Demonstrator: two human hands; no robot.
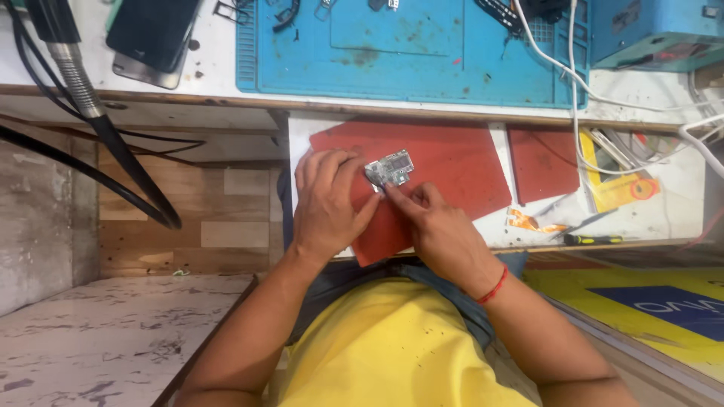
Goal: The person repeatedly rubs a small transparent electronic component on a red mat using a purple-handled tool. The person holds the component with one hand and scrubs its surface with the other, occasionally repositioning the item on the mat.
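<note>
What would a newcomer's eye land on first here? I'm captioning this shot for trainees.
Both hands, left and right, pinch a small silvery circuit board over a red rubber mat at centre. Behind it a large blue work mat fills the bench top.

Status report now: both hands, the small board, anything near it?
Left hand steadies small silver-grey circuit board at its left edge. Right hand fingers pinch its lower edge. Board lies on red flat mat. Nothing blocks it.
</note>
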